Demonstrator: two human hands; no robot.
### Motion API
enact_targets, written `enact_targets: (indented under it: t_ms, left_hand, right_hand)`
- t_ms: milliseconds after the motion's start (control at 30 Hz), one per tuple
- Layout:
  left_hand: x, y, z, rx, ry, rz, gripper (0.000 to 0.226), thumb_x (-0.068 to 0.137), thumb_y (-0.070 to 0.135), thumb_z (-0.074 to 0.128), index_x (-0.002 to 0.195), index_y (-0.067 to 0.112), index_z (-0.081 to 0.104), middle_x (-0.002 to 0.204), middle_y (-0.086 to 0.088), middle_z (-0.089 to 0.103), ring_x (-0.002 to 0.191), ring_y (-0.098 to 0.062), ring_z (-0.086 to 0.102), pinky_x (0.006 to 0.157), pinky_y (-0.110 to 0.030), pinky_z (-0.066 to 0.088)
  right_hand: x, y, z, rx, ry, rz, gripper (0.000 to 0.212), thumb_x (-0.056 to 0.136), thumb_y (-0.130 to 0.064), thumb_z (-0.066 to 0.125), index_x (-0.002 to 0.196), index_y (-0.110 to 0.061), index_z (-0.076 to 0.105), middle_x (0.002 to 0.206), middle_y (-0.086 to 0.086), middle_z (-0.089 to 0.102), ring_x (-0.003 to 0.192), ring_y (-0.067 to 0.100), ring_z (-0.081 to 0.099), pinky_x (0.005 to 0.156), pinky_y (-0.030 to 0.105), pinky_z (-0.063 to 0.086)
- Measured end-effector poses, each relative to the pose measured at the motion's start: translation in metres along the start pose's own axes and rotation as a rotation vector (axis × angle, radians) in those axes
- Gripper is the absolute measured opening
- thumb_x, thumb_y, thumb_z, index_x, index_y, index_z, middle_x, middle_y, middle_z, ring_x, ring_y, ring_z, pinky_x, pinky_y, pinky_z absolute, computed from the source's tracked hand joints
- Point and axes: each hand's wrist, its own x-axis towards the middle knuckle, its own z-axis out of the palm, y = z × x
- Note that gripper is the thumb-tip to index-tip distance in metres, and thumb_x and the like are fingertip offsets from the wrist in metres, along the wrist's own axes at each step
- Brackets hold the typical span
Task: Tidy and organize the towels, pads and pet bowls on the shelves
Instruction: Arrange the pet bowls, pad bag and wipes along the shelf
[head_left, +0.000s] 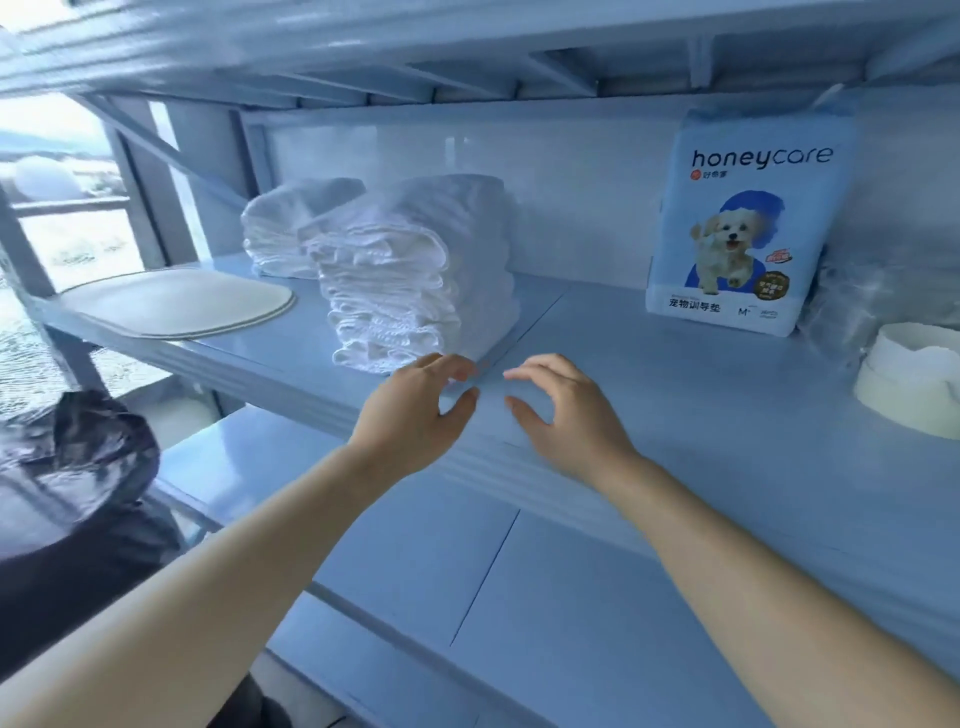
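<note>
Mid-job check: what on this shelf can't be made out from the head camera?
Rear stack of white folded towels: head view, right part hidden behind the front white towel stack.
Cream round pet bowl: head view, cut off by the right edge.
Clear plastic-wrapped bundle: head view, blurred, contents unclear.

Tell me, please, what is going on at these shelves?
A person reaches the left hand and right hand toward the front stack of folded white towels on the pale blue metal shelf. Both hands are loosely curled and hold nothing. A second white towel stack sits behind it, flat cream oval mats lie to the left, a blue honeycare pad pack stands upright to the right, and a cream pet bowl sits farthest right.
</note>
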Motion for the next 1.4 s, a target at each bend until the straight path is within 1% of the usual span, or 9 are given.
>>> enact_targets:
  t_ms: [167,300,467,567,700,867,1000,1200,1400]
  left_hand:
    - [-0.02,-0.028,-0.038,0.023,0.063,-0.083,0.018,0.087,0.034,0.054,0.104,0.035,0.059,0.102,0.016,0.061,0.092,-0.003,0.057,0.067,-0.024,0.044]
    - [-0.029,-0.055,-0.063,0.039,0.083,-0.127,0.019,0.088,0.035,0.054,0.106,0.035,0.058,0.103,0.016,0.061,0.093,-0.004,0.056,0.072,-0.027,0.049]
    - [-0.027,-0.108,-0.089,0.086,0.091,-0.186,0.02,0.088,0.035,0.054,0.108,0.035,0.058,0.104,0.018,0.059,0.093,-0.001,0.055,0.072,-0.021,0.039]
    - [-0.019,-0.148,-0.107,0.102,0.079,-0.203,0.021,0.088,0.035,0.054,0.109,0.034,0.058,0.106,0.016,0.06,0.096,-0.003,0.056,0.073,-0.022,0.04]
    - [-0.002,-0.204,-0.136,0.146,0.061,-0.201,0.021,0.088,0.035,0.054,0.109,0.034,0.058,0.107,0.016,0.061,0.098,-0.005,0.057,0.076,-0.029,0.048]
    - [0.017,-0.274,-0.166,0.175,0.059,-0.199,0.018,0.088,0.034,0.054,0.105,0.034,0.058,0.102,0.017,0.061,0.096,-0.005,0.057,0.075,-0.03,0.048]
    - [0.034,-0.318,-0.173,0.182,0.015,-0.192,0.016,0.087,0.034,0.054,0.103,0.034,0.059,0.101,0.018,0.06,0.097,-0.006,0.057,0.077,-0.032,0.05]
    - [0.062,-0.37,-0.163,0.228,-0.032,-0.211,0.018,0.087,0.033,0.055,0.104,0.033,0.06,0.103,0.016,0.06,0.098,-0.008,0.056,0.075,-0.03,0.049]
    - [0.1,-0.397,-0.144,0.27,-0.039,-0.235,0.018,0.083,0.03,0.061,0.1,0.028,0.065,0.099,0.009,0.063,0.092,-0.016,0.058,0.067,-0.028,0.043]
  right_hand:
    - [0.015,-0.046,0.026,0.077,-0.054,-0.078,0.028,0.089,-0.026,0.058,0.116,-0.019,0.06,0.119,-0.004,0.052,0.107,0.012,0.051,0.084,0.019,0.037]
    - [0.035,-0.077,0.051,0.114,-0.089,-0.123,0.03,0.09,-0.03,0.056,0.119,-0.022,0.059,0.12,-0.006,0.051,0.11,0.01,0.05,0.086,0.021,0.04]
    - [0.066,-0.108,0.095,0.132,-0.119,-0.165,0.031,0.091,-0.031,0.056,0.121,-0.022,0.058,0.12,-0.008,0.051,0.112,0.007,0.048,0.089,0.019,0.039]
    - [0.091,-0.126,0.126,0.131,-0.13,-0.17,0.032,0.091,-0.031,0.056,0.121,-0.021,0.058,0.121,-0.006,0.051,0.111,0.011,0.051,0.091,0.025,0.043]
    - [0.13,-0.148,0.17,0.085,-0.147,-0.17,0.031,0.092,-0.032,0.054,0.121,-0.022,0.058,0.124,-0.005,0.05,0.112,0.011,0.05,0.088,0.022,0.039]
    - [0.18,-0.17,0.22,0.058,-0.141,-0.156,0.03,0.091,-0.03,0.055,0.119,-0.02,0.059,0.125,-0.003,0.05,0.112,0.013,0.051,0.089,0.023,0.04]
    - [0.21,-0.174,0.257,0.032,-0.163,-0.148,0.026,0.09,-0.027,0.057,0.115,-0.019,0.061,0.124,-0.002,0.051,0.108,0.015,0.053,0.089,0.025,0.041]
    - [0.261,-0.164,0.298,-0.054,-0.274,-0.143,0.028,0.086,-0.018,0.064,0.113,-0.014,0.062,0.12,0.001,0.052,0.103,0.02,0.054,0.086,0.024,0.038]
    - [0.299,-0.147,0.323,-0.065,-0.316,-0.14,0.029,0.084,-0.017,0.066,0.113,-0.013,0.063,0.118,0.001,0.052,0.104,0.02,0.054,0.086,0.023,0.037]
